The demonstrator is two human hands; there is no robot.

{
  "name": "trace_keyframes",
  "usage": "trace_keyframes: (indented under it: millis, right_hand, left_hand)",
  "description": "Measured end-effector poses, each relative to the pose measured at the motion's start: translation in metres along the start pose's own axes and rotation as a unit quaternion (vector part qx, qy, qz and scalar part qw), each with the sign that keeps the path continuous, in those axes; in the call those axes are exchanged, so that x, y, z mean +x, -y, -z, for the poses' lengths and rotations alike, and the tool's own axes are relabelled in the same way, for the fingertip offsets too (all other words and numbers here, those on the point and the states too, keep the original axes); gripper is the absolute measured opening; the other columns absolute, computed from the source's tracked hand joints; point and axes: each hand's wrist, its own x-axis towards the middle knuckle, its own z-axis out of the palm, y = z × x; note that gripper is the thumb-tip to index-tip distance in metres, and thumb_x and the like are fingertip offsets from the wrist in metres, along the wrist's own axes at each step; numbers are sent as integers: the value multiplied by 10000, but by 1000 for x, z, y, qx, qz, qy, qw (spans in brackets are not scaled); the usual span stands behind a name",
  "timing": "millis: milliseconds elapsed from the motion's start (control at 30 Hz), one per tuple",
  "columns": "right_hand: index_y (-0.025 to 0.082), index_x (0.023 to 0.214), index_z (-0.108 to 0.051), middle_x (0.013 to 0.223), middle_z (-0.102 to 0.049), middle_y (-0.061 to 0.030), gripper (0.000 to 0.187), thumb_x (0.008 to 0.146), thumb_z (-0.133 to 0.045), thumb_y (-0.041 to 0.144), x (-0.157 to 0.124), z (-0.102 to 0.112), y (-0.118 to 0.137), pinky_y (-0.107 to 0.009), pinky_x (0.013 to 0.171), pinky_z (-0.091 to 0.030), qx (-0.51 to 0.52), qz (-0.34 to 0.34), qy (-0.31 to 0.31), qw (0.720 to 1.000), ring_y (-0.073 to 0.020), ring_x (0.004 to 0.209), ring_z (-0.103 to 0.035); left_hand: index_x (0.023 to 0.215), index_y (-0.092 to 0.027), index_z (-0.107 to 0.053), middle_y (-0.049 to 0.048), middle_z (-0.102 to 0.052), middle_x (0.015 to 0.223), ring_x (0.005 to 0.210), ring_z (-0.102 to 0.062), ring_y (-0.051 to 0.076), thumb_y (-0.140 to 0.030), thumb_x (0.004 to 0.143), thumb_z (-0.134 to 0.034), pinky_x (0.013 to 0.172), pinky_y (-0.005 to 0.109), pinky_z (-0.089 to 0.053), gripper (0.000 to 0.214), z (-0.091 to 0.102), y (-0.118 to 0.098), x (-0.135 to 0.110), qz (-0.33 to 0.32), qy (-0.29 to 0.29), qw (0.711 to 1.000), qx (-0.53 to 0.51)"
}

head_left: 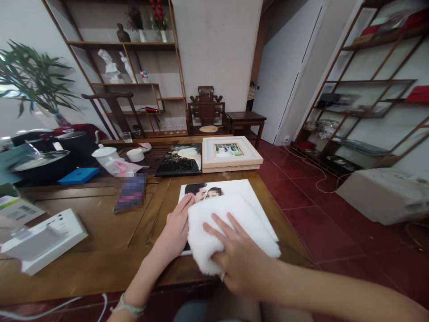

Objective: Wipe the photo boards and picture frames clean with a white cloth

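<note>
A white-edged photo panel with a printed picture of two people lies on the wooden table in front of me. Flat against its left side rests my left hand, fingers stretched out and close together. My right hand presses a fluffy white towel onto the panel, its fingers spread over the folds and the thumb side sunk into the pile. The towel covers much of the picture's middle and lower part. What lies under the right palm is hidden.
Behind the panel are a dark photo panel and a light wooden picture frame. To the left stand a white box, a blue box, a lidded white bowl and a black pot. The table's right edge borders red floor tiles.
</note>
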Motion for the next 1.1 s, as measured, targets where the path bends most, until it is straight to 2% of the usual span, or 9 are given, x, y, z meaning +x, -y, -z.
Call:
trace_keyframes:
  millis: [100,300,367,467,667,767,833,933,1100]
  right_hand:
    - [142,1071,-655,1435,-395,-147,317,791,-510,181,12,5,-33,-565,1091,-166,-3,-53,-35,998,-337,1374,-218]
    - [97,1077,-638,1243,-576,-185,332,792,-470,124,45,19,-92,-539,1052,-253,-56,-136,-85,985,-334,1308,-344]
    - [106,1082,-635,1268,-557,-177,332,800,-460,119,50,20,-94,-559,1045,-245,-67,-145,-86,983,-339,1308,-337]
    - [124,1088,-636,1403,-426,-168,315,818,-480,165,47,14,-76,-608,1041,-210,-70,-133,-78,986,-373,1341,-260]
    - [135,1013,-679,1468,-306,-196,271,800,-553,246,13,-1,-11,-644,1057,-112,-53,-31,-12,998,-434,1363,-147]
    - [142,931,-699,1489,-269,-182,251,784,-581,307,0,-3,4,-660,1056,-80,-32,17,6,999,-446,1363,-129]
    - [153,955,-694,1484,-298,-158,257,771,-592,301,-1,-2,-1,-627,1076,-96,-17,14,5,1000,-408,1374,-142]
    - [150,1042,-663,1445,-382,-140,289,791,-544,232,8,5,-30,-558,1093,-170,-1,-42,-32,999,-333,1380,-196]
    - [132,1079,-632,1379,-457,-169,311,822,-464,179,37,16,-79,-599,1046,-216,-36,-152,-88,984,-329,1348,-264]
  left_hand:
    - [1373,-187,-374,106,-330,1468,1354,-288,221,-254,940,-240,1067,449,-307,458,-1,-1,-1,4,-11,1000,-2]
    - [1371,-178,-367,106,-337,1464,1356,-285,209,-260,945,-236,1078,440,-292,453,-1,-2,-1,9,-13,1000,2]
    - [1370,-179,-368,106,-338,1463,1357,-282,206,-263,946,-233,1082,438,-285,453,-1,-1,-1,7,-15,1000,-1]
    - [1361,-178,-382,108,-347,1458,1357,-283,202,-257,944,-240,1088,434,-275,447,-3,0,0,1,-25,1000,-7]
    - [1369,-190,-381,111,-344,1460,1353,-292,222,-263,947,-249,1070,463,-302,448,-1,-1,-1,5,-17,1000,-16]
    - [1374,-193,-385,120,-344,1458,1351,-293,246,-265,934,-292,1068,479,-302,455,0,1,-1,-9,-9,1000,-13]
    - [1370,-199,-393,116,-354,1453,1346,-305,245,-255,930,-302,1071,471,-302,453,0,3,-1,-14,-16,1000,-13]
    - [1363,-197,-398,99,-355,1456,1348,-301,220,-246,941,-268,1083,445,-290,444,-2,2,-1,-8,-25,1000,-12]
    - [1359,-168,-391,106,-359,1452,1350,-299,209,-266,941,-253,1080,456,-291,451,-1,-4,0,8,-29,999,-17]
